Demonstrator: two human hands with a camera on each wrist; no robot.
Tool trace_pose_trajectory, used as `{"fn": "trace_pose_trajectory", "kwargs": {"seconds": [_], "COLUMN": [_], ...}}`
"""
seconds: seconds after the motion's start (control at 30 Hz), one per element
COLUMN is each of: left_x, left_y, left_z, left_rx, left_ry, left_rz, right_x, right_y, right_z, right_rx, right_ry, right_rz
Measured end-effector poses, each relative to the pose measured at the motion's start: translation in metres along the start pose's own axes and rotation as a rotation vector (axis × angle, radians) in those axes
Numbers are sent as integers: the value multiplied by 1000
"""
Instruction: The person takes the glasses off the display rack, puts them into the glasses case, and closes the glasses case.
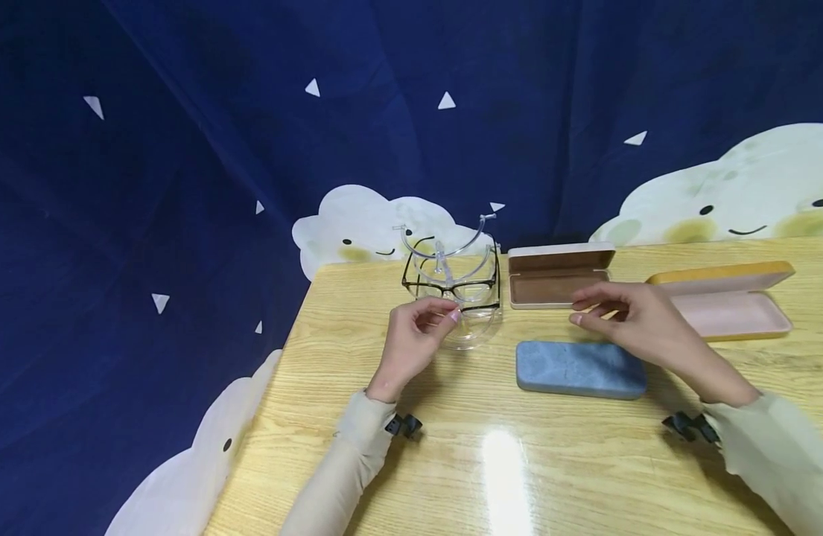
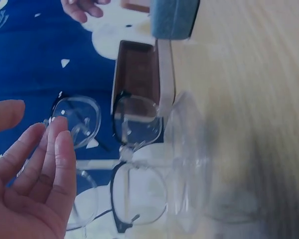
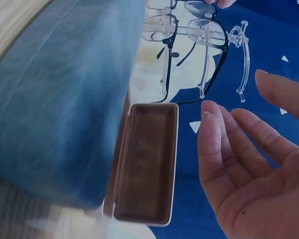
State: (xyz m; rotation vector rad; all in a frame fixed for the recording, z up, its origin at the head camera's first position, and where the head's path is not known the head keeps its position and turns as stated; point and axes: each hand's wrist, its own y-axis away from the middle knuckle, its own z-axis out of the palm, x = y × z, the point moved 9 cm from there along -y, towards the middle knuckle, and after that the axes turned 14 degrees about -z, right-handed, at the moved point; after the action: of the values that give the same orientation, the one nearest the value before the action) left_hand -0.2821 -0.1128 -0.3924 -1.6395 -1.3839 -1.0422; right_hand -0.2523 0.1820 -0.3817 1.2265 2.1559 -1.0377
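Note:
Two pairs of black-framed glasses hang one above the other on a clear display stand (image 1: 466, 344). My left hand (image 1: 418, 331) is in front of the stand, its fingertips overlapping the lower glasses (image 1: 481, 307) in the head view; the upper glasses (image 1: 449, 289) sit just above. In the left wrist view the thumb stands apart from the loosely bent fingers (image 2: 65, 164), and nothing shows between them. My right hand (image 1: 635, 316) hovers over a closed blue glasses case (image 1: 579, 368), fingers relaxed and holding nothing. Part of the lower glasses is hidden behind the left hand.
Behind the blue case lies an opened white glasses case with brown lining (image 1: 541, 289). Farther right, an opened yellow case with pink lining (image 1: 733, 314) is partly covered by the right hand. A dark blue cloud-print curtain (image 1: 398, 134) hangs behind the wooden table (image 1: 445, 461).

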Motion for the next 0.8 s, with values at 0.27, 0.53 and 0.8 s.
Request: {"fn": "trace_pose_trajectory", "kwargs": {"seconds": [0.27, 0.53, 0.8], "left_x": [4, 2, -4], "left_y": [-1, -4, -9], "left_z": [-23, -41, -63], "left_rx": [101, 171, 291], "left_ry": [47, 84, 60], "left_rz": [20, 24, 19], "right_x": [-12, -19, -25], "right_y": [-13, -24, -35], "right_z": [9, 18, 26], "right_rx": [12, 22, 45], "right_ry": [-41, -56, -101], "right_rz": [-24, -33, -48]}}
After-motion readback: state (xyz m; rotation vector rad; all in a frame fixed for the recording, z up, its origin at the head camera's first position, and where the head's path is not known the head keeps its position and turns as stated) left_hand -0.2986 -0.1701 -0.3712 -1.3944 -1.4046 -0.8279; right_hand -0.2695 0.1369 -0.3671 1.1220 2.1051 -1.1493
